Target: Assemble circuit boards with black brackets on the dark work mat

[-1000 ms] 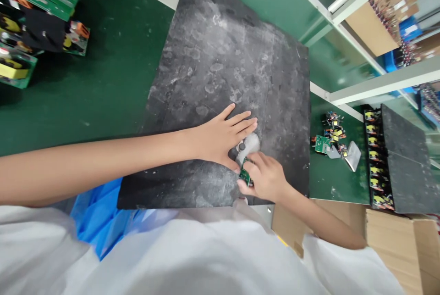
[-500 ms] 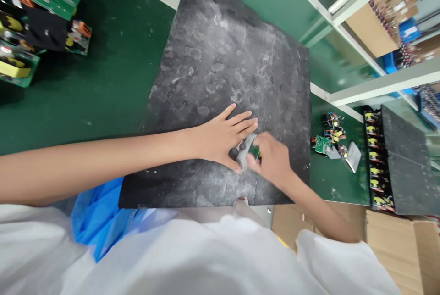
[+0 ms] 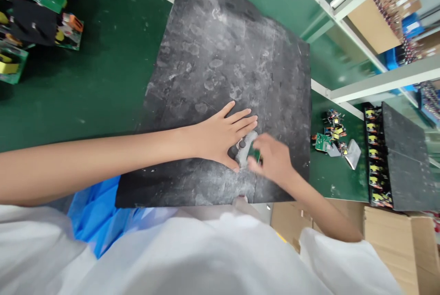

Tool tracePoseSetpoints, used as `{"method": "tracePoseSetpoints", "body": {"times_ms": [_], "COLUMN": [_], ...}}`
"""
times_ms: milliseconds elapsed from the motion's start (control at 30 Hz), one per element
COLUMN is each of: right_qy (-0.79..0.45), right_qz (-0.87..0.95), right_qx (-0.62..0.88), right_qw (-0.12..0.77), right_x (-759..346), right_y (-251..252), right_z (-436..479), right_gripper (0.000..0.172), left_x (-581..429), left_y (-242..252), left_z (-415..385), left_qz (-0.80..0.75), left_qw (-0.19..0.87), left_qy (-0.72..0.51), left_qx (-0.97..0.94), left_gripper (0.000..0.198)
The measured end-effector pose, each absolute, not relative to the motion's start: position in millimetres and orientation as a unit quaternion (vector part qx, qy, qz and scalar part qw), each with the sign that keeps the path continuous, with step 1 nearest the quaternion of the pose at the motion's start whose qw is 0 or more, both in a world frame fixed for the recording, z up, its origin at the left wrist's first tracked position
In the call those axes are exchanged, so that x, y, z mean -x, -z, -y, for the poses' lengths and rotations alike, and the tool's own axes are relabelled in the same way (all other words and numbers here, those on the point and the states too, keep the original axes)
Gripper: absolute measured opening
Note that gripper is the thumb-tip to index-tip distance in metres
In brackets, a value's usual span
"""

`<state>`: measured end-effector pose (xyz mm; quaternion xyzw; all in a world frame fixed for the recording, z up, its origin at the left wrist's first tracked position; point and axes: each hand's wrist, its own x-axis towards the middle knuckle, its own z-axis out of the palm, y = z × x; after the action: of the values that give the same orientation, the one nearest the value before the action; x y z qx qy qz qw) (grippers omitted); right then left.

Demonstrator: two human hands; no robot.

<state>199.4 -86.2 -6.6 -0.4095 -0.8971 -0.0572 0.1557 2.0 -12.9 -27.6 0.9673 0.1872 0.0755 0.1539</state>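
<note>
My left hand (image 3: 220, 135) lies palm down on a worn black mat (image 3: 213, 70), its fingers spread. Between its thumb and forefinger, dark bits (image 3: 237, 147) show beside a pale grey, powdery-looking patch (image 3: 246, 148). Just to the right, my right hand (image 3: 273, 157) is curled, its thumb and fingers around a small green piece (image 3: 255, 153). Motion smears those fingers, and most of the piece is hidden by them, so I cannot make out its exact kind.
Circuit boards with parts (image 3: 37, 19) stand on the green bench (image 3: 113, 79) at left. More small boards (image 3: 330, 136) and a silvery plate (image 3: 352, 153) lie at right, beside a black tray of boards (image 3: 378, 157). A cardboard box (image 3: 388, 235) stands below; a white frame (image 3: 385, 77) crosses upper right.
The view has shifted slightly. My right hand stays by the grey patch with the green piece, its fingers blurred in both frames. My left hand keeps its place on the mat.
</note>
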Motion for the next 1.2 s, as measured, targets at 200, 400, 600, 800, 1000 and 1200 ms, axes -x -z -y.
{"method": "tracePoseSetpoints", "body": {"times_ms": [200, 400, 600, 800, 1000, 1200], "right_qy": [0.037, 0.051, 0.051, 0.061, 0.098, 0.061], "right_qz": [0.916, 0.877, 0.916, 0.907, 0.878, 0.923], "right_qx": [0.375, 0.45, 0.372, 0.395, 0.437, 0.356], "right_qw": [0.139, 0.159, 0.143, 0.135, 0.168, 0.133], "right_x": [-196.6, -204.5, -205.1, -206.0, -209.7, -207.4], "right_y": [6.5, 6.5, 6.6, 6.1, 7.6, 6.5], "right_z": [90.2, 84.9, 90.6, 91.3, 86.9, 94.0], "right_gripper": [0.019, 0.013, 0.014, 0.013, 0.018, 0.018], "left_x": [-2.0, -2.4, -1.9, -1.5, -2.1, -2.2], "left_y": [25.5, 26.3, 27.5, 27.2, 26.7, 26.0], "left_z": [12.6, 12.5, 12.4, 12.1, 12.4, 12.3], "left_qz": [-0.186, -0.187, -0.189, -0.186, -0.191, -0.187], "left_qw": [0.162, 0.163, 0.158, 0.157, 0.155, 0.15], "left_qy": [-0.075, -0.074, -0.079, -0.071, -0.069, -0.062], "left_qx": [-0.966, -0.966, -0.966, -0.967, -0.967, -0.969], "left_gripper": [0.102, 0.106, 0.105, 0.104, 0.105, 0.107]}}
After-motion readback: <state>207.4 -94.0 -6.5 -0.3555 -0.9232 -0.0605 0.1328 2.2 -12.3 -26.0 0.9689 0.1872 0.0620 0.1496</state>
